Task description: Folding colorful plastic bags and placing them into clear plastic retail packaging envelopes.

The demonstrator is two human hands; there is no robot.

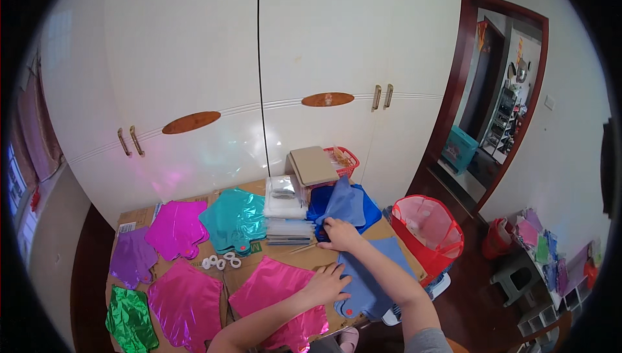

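Observation:
My right hand (339,235) is closed on the lower end of a thin blue foil sheet (348,204), which stands up bent over a dark blue tray (371,212). Its fingertips are partly hidden. Below and to the left, my left hand (327,285) lies with fingers stretched out, between a flat pink foil balloon (272,285) and a flat blue foil balloon (376,275). The blue one lies partly under my right forearm and has a red dot near its bottom tip.
Flat purple (133,259), magenta (176,230), teal (234,220) and green (131,317) foil balloons cover the cardboard-topped table. Several white rings (221,261) lie among them. Clear plastic bags (285,207) stand stacked behind. A red basket (427,230) stands at the right edge.

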